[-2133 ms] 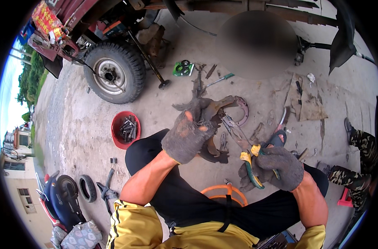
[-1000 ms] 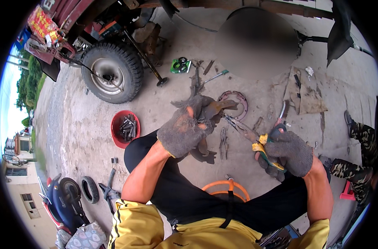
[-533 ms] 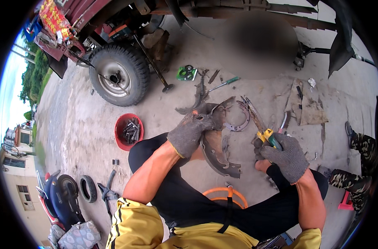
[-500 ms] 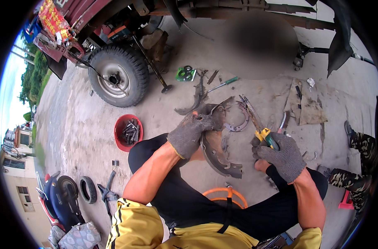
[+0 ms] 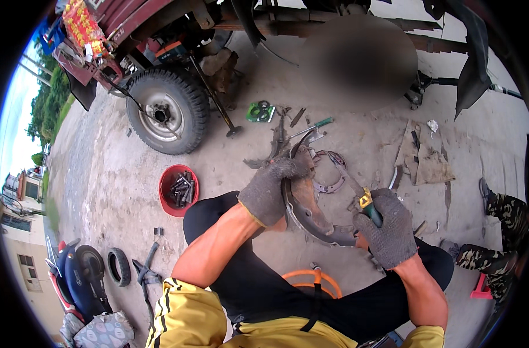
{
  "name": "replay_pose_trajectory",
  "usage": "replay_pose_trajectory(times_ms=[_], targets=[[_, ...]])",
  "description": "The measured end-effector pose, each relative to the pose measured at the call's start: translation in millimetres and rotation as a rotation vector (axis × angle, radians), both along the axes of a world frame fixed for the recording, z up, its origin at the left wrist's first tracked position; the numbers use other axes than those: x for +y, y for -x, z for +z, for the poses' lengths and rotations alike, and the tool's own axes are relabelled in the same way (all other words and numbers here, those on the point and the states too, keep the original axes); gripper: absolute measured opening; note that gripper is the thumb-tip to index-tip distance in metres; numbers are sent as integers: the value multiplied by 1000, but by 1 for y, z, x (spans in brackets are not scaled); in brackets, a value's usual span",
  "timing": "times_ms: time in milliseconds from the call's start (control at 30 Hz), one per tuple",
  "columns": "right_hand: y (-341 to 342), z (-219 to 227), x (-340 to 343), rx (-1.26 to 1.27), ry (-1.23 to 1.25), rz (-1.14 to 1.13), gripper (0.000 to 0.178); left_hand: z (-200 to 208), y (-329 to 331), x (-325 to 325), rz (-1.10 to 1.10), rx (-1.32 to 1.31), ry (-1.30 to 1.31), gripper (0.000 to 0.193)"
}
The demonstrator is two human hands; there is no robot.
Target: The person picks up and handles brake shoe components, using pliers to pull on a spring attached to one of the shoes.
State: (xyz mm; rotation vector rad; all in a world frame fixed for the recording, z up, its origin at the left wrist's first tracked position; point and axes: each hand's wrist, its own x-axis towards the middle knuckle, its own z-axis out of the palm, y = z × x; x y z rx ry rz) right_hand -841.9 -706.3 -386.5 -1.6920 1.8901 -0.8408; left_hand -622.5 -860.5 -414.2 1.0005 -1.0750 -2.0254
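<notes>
My left hand (image 5: 270, 192), in a grey knit glove, is closed around the upper part of a curved, rusty brake shoe (image 5: 308, 213). The shoe arcs down and to the right, its lower end near my right hand (image 5: 390, 225). That hand, gloved alike, grips a long-shafted tool (image 5: 366, 198) with a yellow and green handle. Its shaft points up and left, the tip in front of a flat metal ring (image 5: 331, 187) on the ground. I cannot tell the tool's exact kind, nor whether it touches the shoe.
A red bowl of metal parts (image 5: 164, 204) stands at the left. Ahead are a vehicle wheel (image 5: 196, 119), a green-handled screwdriver (image 5: 324, 122) and a green packet (image 5: 253, 113). Stained cardboard (image 5: 435, 163) lies at the right, beyond a person's camouflage-clad leg (image 5: 479, 258). An orange ring (image 5: 334, 283) is below me.
My right hand has come slightly down and left, its tool closer to the brake shoe. The shoe has turned in my left hand, its lower end swinging right.
</notes>
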Motion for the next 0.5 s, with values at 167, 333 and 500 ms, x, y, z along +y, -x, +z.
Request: replay_pose_trajectory(times_ms=[167,333,500], targets=[[-3,1,-5,94,9,7,28,-4,0,1,-35,32,-127,33],[-3,-1,-9,73,53,13,29,-7,-1,3,-207,-85,290,26],[-3,1,-10,55,58,7,30,-5,2,7,-90,33,-182,23]])
